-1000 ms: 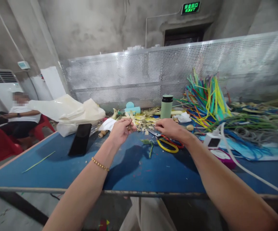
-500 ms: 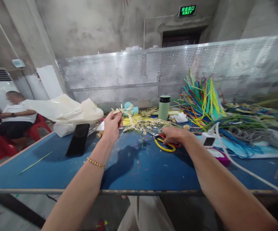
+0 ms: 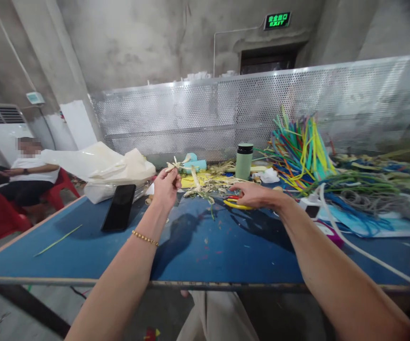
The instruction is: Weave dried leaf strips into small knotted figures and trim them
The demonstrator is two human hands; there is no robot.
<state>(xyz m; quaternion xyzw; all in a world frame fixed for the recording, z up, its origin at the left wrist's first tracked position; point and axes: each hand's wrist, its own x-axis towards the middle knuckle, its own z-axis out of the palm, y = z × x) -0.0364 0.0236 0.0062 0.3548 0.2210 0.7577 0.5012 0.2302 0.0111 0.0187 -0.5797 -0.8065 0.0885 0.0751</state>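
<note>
My left hand (image 3: 165,185) is raised above the blue table (image 3: 198,246), its fingers pinched on a small pale woven straw piece (image 3: 174,165). My right hand (image 3: 258,194) lies over the yellow and red scissors (image 3: 236,204), fingers curled round the handles, with the scissors lifted slightly off the table. A heap of pale straw scraps (image 3: 212,182) lies just beyond both hands.
A black phone (image 3: 119,213) leans by a white plastic bag (image 3: 102,166) at left. A green flask (image 3: 244,161), a bundle of coloured strips (image 3: 302,147), cables and a white charger (image 3: 309,203) crowd the right. Another person (image 3: 27,173) sits at far left on a red chair.
My left hand has risen with the straw piece. My right hand moved from the scrap heap down to the scissors and has closed on their handles.
</note>
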